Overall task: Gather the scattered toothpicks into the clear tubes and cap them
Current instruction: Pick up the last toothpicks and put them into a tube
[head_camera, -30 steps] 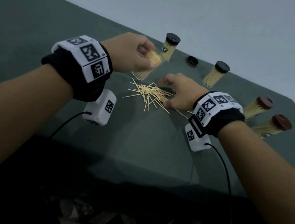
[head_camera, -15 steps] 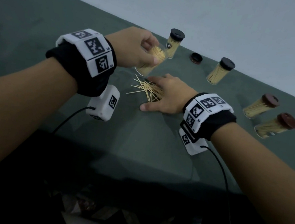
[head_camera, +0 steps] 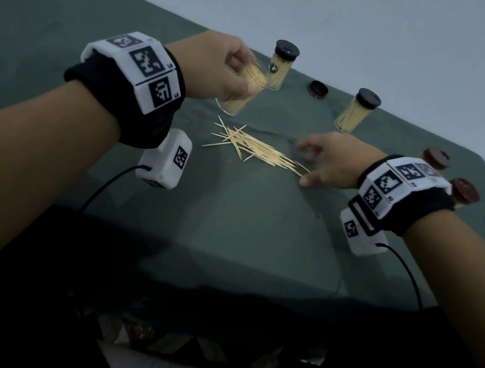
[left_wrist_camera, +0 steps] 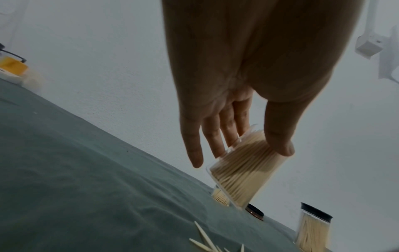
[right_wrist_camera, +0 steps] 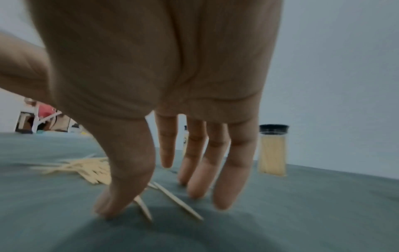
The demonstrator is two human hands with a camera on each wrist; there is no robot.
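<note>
My left hand (head_camera: 219,67) holds an uncapped clear tube (head_camera: 240,95) packed with toothpicks, tilted above the green cloth; thumb and fingers pinch the tube (left_wrist_camera: 244,172) near its open end. A pile of loose toothpicks (head_camera: 254,151) lies on the cloth below it. My right hand (head_camera: 326,163) is spread at the pile's right end, fingertips (right_wrist_camera: 121,204) down on the cloth beside a few stray toothpicks (right_wrist_camera: 177,199), holding nothing. A loose dark cap (head_camera: 318,89) lies behind the pile.
Capped tubes full of toothpicks stand at the back (head_camera: 282,63) and back right (head_camera: 355,110); two brown-capped ones (head_camera: 436,158) lie partly hidden behind my right wrist. The green-covered table (head_camera: 244,230) ends at a grey wall behind and a dark edge in front.
My right hand has slid rightward off the pile, leaving the toothpicks drawn into a tighter, more aligned bundle. The left hand keeps holding the tube above the cloth.
</note>
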